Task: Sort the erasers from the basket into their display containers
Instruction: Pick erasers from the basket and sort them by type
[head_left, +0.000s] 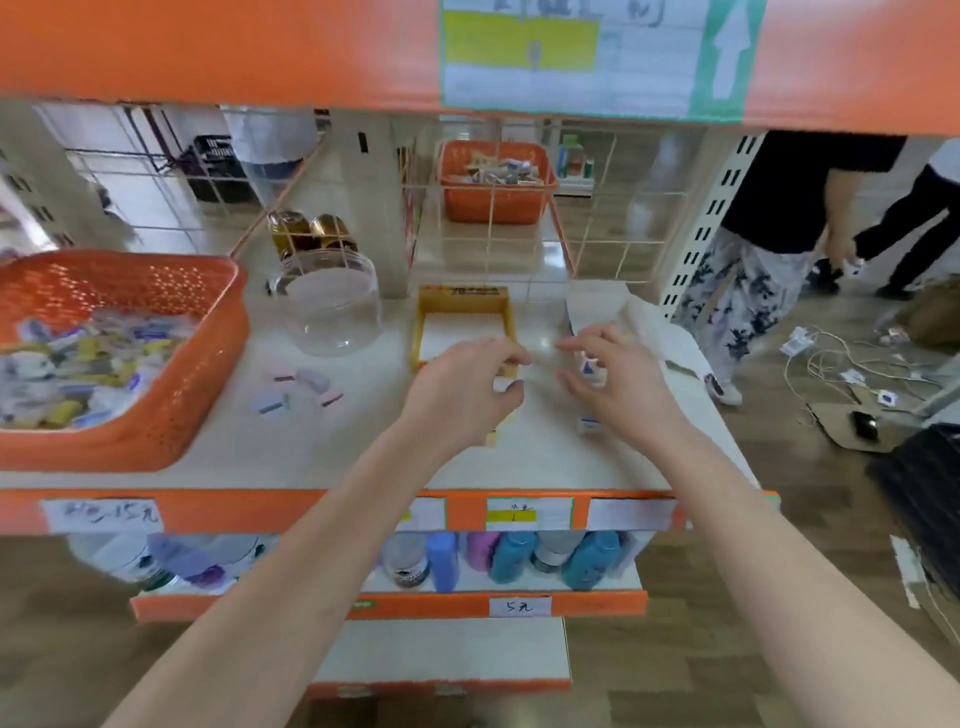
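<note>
The orange basket (208, 332) full of mixed wrapped erasers stands at the shelf's left. Several loose pastel erasers (306, 387) lie beside it. An empty clear round tub (332, 312), an open yellow box (462, 312) and a white box (597, 306) stand further back. My left hand (462, 389) hovers at the yellow box's front corner with curled fingers, thumb and forefinger slightly apart; a small white eraser (501, 385) shows by the thumb. My right hand (618, 384) curves over a white-and-blue eraser (587, 367). Blur hides whether either hand holds anything. Another white eraser (589, 423) lies below the right hand.
A wire grid (519, 228) backs the shelf, with a second orange basket (493, 182) and gold cans (311, 234) behind it. Bottles (514, 556) fill the lower shelf. A person (769, 249) stands at the right, with cables (841, 364) on the floor.
</note>
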